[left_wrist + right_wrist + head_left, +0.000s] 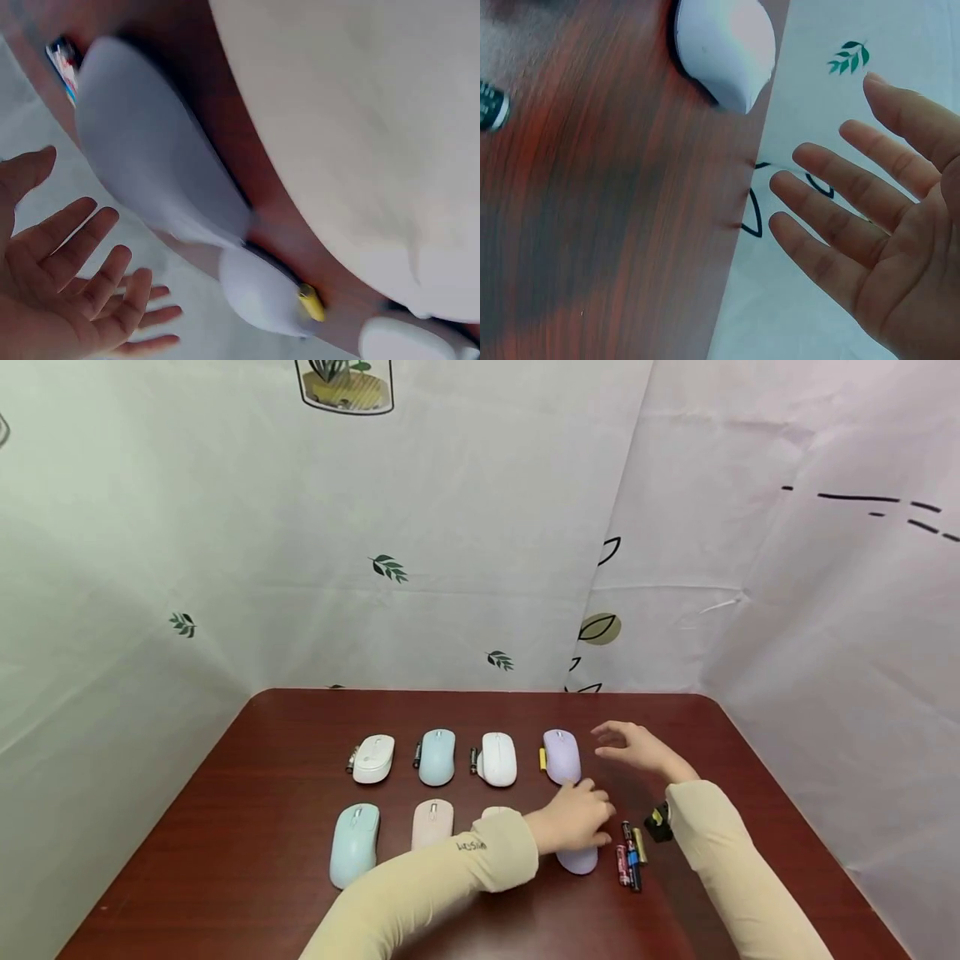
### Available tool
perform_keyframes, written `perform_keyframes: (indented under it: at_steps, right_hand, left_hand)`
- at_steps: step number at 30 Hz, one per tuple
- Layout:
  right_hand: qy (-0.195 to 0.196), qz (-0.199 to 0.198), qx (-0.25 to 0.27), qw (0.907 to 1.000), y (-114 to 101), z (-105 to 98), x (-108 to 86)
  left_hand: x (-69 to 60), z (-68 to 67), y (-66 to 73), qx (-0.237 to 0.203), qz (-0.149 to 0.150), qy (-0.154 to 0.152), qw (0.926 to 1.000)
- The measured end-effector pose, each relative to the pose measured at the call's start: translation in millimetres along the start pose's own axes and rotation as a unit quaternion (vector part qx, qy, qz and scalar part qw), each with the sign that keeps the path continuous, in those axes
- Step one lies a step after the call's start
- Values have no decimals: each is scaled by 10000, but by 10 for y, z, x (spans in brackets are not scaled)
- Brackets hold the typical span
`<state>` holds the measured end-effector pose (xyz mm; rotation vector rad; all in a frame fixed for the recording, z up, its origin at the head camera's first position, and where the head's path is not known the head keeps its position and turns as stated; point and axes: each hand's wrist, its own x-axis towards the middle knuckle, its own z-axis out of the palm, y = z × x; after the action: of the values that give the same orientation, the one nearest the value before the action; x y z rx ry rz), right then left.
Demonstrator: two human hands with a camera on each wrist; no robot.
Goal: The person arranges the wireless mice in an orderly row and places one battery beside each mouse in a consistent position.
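My left hand [577, 817] hovers over a near-row lilac mouse [577, 860] and partly hides it in the head view. Its fingers [82, 255] are loosely spread and hold nothing in the left wrist view. My right hand [636, 749] is raised to the right of the far-row lilac mouse [562, 757], apart from it. Relaxed, parted fingers [855, 187] show in the right wrist view, again with nothing held. A yellow battery [542, 760] lies against that far mouse's left side. Several loose batteries [632, 857] lie together right of the near lilac mouse.
The far row also has a small white mouse [373, 758], a blue mouse [437, 757] and a white mouse [498, 759], each with dark batteries beside it. In the near row lie a teal mouse [355, 845], a pink mouse [432, 823] and another mouse, mostly hidden by my left sleeve.
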<state>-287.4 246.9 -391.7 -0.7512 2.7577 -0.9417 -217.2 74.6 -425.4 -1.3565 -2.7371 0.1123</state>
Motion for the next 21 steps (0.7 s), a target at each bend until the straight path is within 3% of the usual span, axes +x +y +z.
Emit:
perform_keyframes:
  at_steps: [4, 9, 13, 21]
  right_hand:
    - [33, 34, 36, 10000, 29, -17, -37]
    - [-24, 37, 90, 9999, 58, -10, -87]
    - [-27, 101, 73, 9999, 81, -4, -127]
    - [-18, 72, 6, 10000, 133, 8, -153]
  left_hand:
    - [-18, 9, 177, 393, 120, -23, 9992]
    - [17, 14, 407, 720, -139, 8, 9973]
    - [48, 37, 551, 1033, -301, -133, 9941]
    - [75, 98, 640, 1293, -473, -129, 9904]
